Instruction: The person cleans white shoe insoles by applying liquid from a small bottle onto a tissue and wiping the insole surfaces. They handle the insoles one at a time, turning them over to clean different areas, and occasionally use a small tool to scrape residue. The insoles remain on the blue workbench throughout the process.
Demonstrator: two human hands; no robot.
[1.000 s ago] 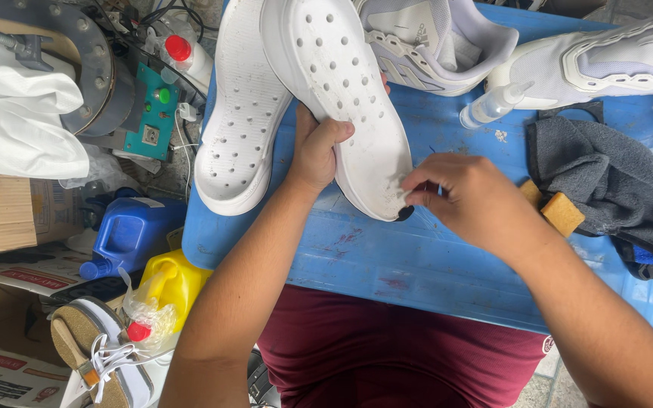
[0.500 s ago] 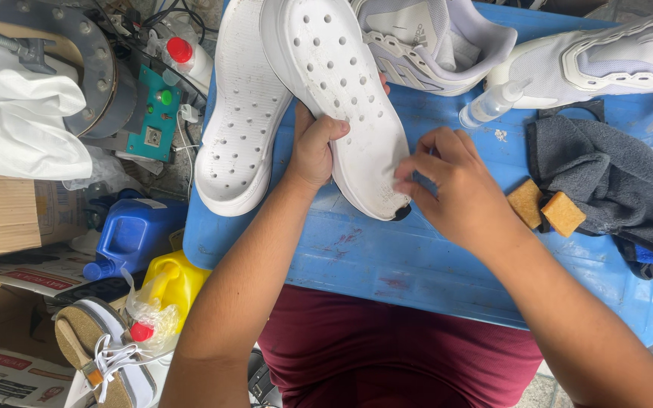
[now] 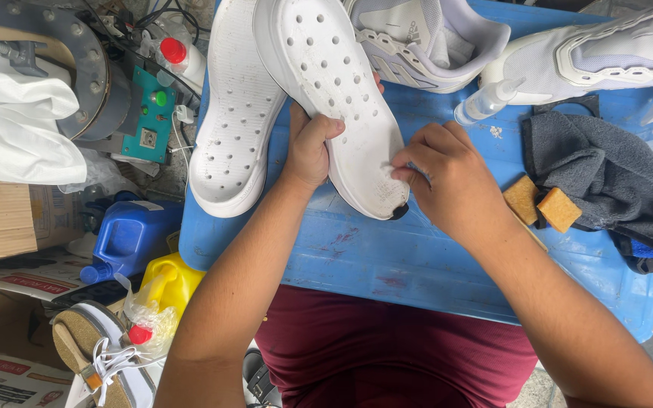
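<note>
Head view shows our left hand (image 3: 313, 147) gripping the white perforated foam insole (image 3: 339, 102) above the blue plastic bench (image 3: 432, 249). Our right hand (image 3: 447, 177) pinches something small against its heel; our fingers hide what. The insole's toe runs off the top edge.

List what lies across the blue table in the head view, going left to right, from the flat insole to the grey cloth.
Flat white insole → left hand → held white insole → right hand → two tan sponge blocks → grey cloth.
</note>
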